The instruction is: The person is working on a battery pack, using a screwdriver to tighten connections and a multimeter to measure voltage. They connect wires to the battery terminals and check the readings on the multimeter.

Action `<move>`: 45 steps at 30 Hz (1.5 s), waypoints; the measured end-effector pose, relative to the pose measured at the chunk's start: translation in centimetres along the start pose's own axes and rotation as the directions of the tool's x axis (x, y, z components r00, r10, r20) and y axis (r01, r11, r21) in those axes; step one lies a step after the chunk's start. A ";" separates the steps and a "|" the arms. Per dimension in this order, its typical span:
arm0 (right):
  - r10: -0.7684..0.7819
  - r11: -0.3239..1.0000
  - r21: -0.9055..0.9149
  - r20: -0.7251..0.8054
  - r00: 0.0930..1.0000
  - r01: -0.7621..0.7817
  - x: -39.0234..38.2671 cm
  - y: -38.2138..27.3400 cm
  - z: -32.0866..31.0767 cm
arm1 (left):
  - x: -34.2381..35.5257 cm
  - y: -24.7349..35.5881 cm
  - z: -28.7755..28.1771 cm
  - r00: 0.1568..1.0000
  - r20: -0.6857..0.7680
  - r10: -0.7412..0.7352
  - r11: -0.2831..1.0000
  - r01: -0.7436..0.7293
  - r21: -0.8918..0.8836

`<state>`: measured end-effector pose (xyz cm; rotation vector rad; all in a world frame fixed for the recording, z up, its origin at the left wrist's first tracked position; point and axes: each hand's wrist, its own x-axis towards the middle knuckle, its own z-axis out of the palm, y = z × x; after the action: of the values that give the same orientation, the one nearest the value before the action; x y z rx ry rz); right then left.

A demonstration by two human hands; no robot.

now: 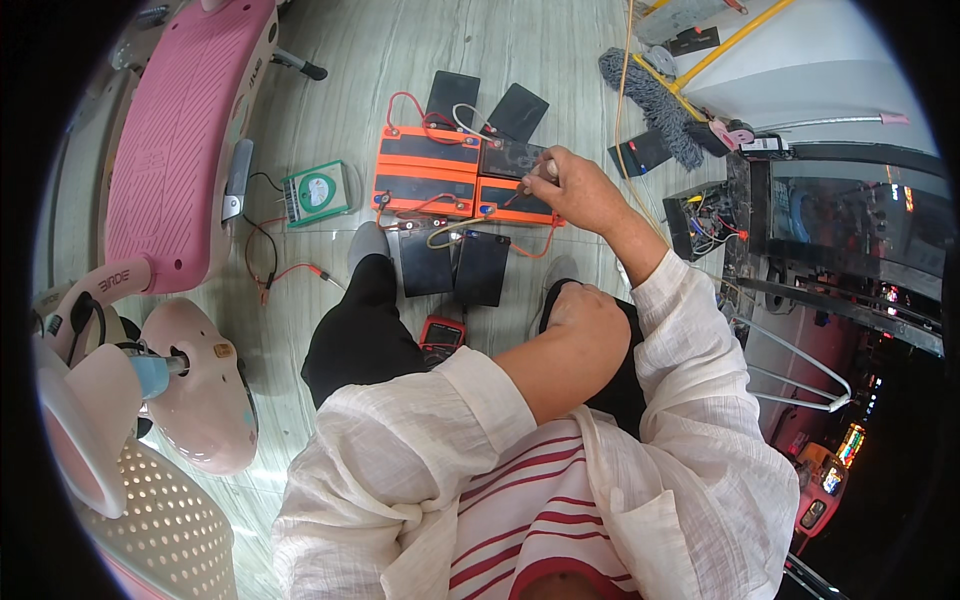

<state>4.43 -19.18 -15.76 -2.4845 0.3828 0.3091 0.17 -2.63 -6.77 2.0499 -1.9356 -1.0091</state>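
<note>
Batteries (pixel 428 187) lie beneath right hand (pixel 578 188) pinching something indistinct (pixel 551 169); left hand's (pixel 590 318) grip is unclear.

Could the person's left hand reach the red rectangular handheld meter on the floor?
Probably yes: the bare left hand rests on the black-trousered right knee, and nothing seems to lie on the red rectangular handheld meter nearby.

Orange-and-black batteries (pixel 426 188) sit packed together in two rows; a red wire (pixel 403 95) loops from the far-left one.
</note>
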 end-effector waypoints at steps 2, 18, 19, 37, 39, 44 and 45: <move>-0.002 1.000 -0.009 -0.002 1.000 0.002 0.0 -0.2 0.0 | 0.0 0.0 0.0 1.000 0.000 -0.006 1.000 0.006 -0.004; -0.004 0.997 0.072 -0.078 0.997 0.010 0.0 0.7 0.5 | 0.1 0.1 0.1 1.000 -0.008 -0.014 1.000 0.014 -0.019; -0.007 0.997 0.072 -0.080 0.997 0.013 0.1 0.6 0.5 | 0.1 0.0 0.1 1.000 -0.008 -0.015 1.000 0.014 -0.022; 0.014 0.999 0.046 -0.059 0.998 -0.011 0.2 0.4 0.4 | 0.1 0.1 0.3 1.000 -0.028 -0.002 1.000 0.002 0.012; -0.001 0.999 0.034 -0.074 0.997 0.004 0.2 0.5 0.6 | -0.2 0.0 0.0 0.999 -0.041 0.014 1.000 -0.013 0.017; -0.033 0.977 -0.215 -0.106 0.994 0.009 -0.4 -0.2 -0.9 | -1.6 -2.9 -2.3 0.978 -0.210 0.006 0.986 -0.041 -0.163; -0.054 0.979 -0.206 -0.199 0.978 0.012 -1.4 0.6 -2.5 | -1.5 -4.1 -3.0 0.931 -0.364 0.013 0.982 -0.080 -0.170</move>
<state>3.26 -20.88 -13.68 -2.7312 0.4104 0.0817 5.26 -1.59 -6.14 1.9161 -1.6321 -0.7058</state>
